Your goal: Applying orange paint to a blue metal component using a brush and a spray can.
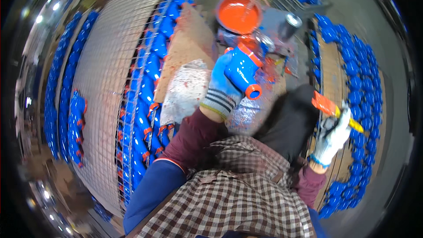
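to your left a wide wire mesh rack (105, 48) curves across the view, with rows of blue pipe fittings (147, 83) lying along its right edge, many with orange-red ends. on your right, more blue fittings (359, 75) are packed in a long band on a wooden board (332, 75). straight ahead sits a paint-spattered table (275, 22), and on it a round bucket of orange-red paint (239, 13) with a small metal can (289, 25) just beside it. nearer to you a speckled, paint-stained sheet (187, 90) lies next to a piece of brown cardboard (187, 44). your left hand (222, 88), in a blue-palmed glove with a striped cuff, has its grip closed around a blue valve body (242, 68), held up tilted in front of the bucket, its round openings rimmed in orange-red. your right hand (332, 134), in a white glove smeared with paint, has its grip wrapped on a yellow-handled brush (335, 110), whose bristles are loaded with orange-red paint and point up and left, well apart from the valve body.
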The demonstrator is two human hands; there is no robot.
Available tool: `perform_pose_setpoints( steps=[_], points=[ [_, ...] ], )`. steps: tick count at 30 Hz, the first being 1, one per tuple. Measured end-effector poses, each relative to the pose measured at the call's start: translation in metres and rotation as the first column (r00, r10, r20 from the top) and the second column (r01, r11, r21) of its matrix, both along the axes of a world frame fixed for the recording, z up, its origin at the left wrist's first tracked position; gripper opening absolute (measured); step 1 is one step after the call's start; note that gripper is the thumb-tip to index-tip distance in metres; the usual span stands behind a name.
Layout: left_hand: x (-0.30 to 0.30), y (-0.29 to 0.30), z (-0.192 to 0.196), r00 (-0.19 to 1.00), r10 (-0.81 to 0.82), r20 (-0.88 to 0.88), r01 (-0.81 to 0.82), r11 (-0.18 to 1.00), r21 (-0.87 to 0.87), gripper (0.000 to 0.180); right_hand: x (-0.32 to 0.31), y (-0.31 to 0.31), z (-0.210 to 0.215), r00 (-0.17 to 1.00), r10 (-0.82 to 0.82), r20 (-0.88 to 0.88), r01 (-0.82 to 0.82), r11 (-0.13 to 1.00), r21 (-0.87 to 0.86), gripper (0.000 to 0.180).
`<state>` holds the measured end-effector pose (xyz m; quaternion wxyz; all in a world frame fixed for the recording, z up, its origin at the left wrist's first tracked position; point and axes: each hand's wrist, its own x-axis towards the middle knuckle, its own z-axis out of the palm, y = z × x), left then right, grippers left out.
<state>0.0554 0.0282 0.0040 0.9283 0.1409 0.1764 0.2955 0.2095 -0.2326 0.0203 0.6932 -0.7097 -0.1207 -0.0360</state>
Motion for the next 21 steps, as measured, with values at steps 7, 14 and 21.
perform_pose_setpoints(
  steps=[7, 14, 21],
  points=[
    [-0.118, 0.146, 0.080, 0.923, 0.382, -0.037, -0.341, 0.861, 0.376, 0.050, 0.004, 0.001, -0.006, 0.749, 0.215, 0.627, 0.153, 0.864, -0.479, 0.048],
    [-0.341, 0.262, 0.106, -0.130, 0.954, -0.272, 0.165, 0.291, 0.942, 0.073, -0.010, 0.025, 0.003, 0.979, 0.135, 0.152, -0.091, 0.960, -0.264, 0.046],
    [-0.464, 0.272, 0.110, -0.542, 0.811, -0.222, 0.592, 0.556, 0.584, 0.070, -0.035, 0.041, 0.019, 0.990, 0.069, -0.127, -0.079, 0.994, -0.077, 0.044]
  ],
)
